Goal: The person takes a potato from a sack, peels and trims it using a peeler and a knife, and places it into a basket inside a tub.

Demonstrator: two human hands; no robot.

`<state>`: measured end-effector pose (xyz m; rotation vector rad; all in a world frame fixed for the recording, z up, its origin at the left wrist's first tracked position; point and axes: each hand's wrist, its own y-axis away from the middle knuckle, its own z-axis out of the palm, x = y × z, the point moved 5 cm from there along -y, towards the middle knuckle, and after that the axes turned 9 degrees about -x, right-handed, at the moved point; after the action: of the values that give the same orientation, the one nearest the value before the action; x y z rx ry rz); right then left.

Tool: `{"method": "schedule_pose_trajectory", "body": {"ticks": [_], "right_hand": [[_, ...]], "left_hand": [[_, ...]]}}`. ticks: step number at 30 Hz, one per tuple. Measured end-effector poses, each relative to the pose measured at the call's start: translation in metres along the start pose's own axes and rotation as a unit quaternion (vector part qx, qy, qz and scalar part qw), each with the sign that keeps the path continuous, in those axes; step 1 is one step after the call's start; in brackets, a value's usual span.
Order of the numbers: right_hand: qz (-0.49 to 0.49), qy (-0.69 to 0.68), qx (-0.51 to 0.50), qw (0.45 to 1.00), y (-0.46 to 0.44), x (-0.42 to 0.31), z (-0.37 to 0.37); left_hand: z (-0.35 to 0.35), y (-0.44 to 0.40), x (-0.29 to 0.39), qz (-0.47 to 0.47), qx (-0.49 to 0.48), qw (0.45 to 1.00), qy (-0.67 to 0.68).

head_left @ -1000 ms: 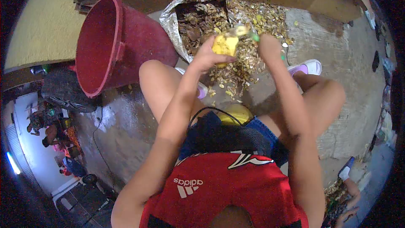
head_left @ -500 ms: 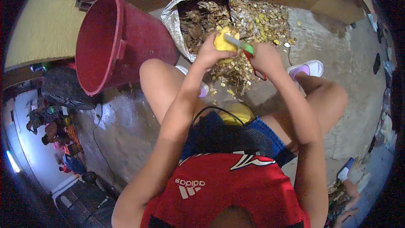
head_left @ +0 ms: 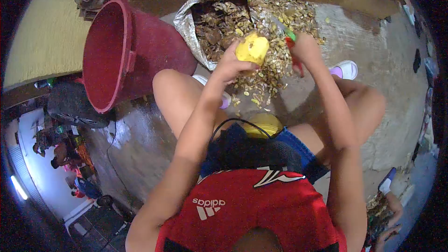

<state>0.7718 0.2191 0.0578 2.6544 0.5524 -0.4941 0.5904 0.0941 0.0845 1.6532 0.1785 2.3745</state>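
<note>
My left hand (head_left: pixel 229 65) is wrapped round a yellow, partly peeled tuber-like piece (head_left: pixel 252 50), with patches of brown skin left on it; I cannot make out its exact kind. My right hand (head_left: pixel 308 50) grips a knife (head_left: pixel 290 33) by its green handle, the blade pointing up and left, apart from the yellow piece. Something red (head_left: pixel 295 58), perhaps part of the handle or a strap, hangs by that hand. Beneath both hands lie brown and yellow peelings (head_left: pixel 291 14). Just beyond the left hand, a whitish sack (head_left: pixel 185 21) lies open, with brown, rough-skinned pieces (head_left: pixel 219 28) inside.
A big dark-red bin (head_left: pixel 158 42) lies tilted at the left, its mouth facing left. Behind it is a black tyre-like object (head_left: pixel 74 105). A yellow rounded object (head_left: pixel 263 127) sits between my legs. People (head_left: pixel 70 156) are at far left, and another person's arm (head_left: pixel 394 207) shows lower right.
The knife has come off the yellow piece and swung right with my right hand. My left hand still holds the piece, now turned to show more of its cut face.
</note>
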Motion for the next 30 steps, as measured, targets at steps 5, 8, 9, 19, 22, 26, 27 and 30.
{"method": "schedule_pose_trajectory", "body": {"ticks": [5, 8, 9, 19, 22, 26, 27, 30], "right_hand": [[-0.066, -0.025, -0.097, 0.993, 0.042, -0.063, -0.013], [-0.123, -0.002, -0.068, 0.99, 0.06, -0.082, -0.006], [-0.138, 0.01, -0.059, 0.989, 0.063, -0.086, -0.002], [0.027, 0.033, -0.038, 0.998, 0.003, -0.009, 0.006], [0.004, -0.048, -0.062, 0.997, 0.012, -0.029, -0.007], [-0.017, -0.072, -0.114, 0.991, 0.025, -0.048, -0.009], [-0.014, -0.071, -0.121, 0.99, 0.029, -0.051, -0.012], [-0.04, -0.044, -0.136, 0.989, 0.026, -0.053, -0.003]], "left_hand": [[-0.009, -0.004, 0.003, 0.001, 0.068, 0.997, -0.026], [-0.014, -0.006, -0.005, 0.021, 0.078, 0.996, -0.046], [-0.014, -0.007, -0.005, 0.023, 0.08, 0.995, -0.053], [-0.01, -0.003, 0.003, 0.024, 0.085, 0.985, -0.152], [-0.015, -0.005, 0.001, 0.035, 0.114, 0.979, -0.164], [-0.015, -0.005, 0.003, -0.003, 0.11, 0.986, -0.122], [-0.014, -0.006, 0.003, -0.015, 0.107, 0.987, -0.116], [-0.008, -0.005, 0.001, -0.018, 0.068, 0.994, 0.086]]}}
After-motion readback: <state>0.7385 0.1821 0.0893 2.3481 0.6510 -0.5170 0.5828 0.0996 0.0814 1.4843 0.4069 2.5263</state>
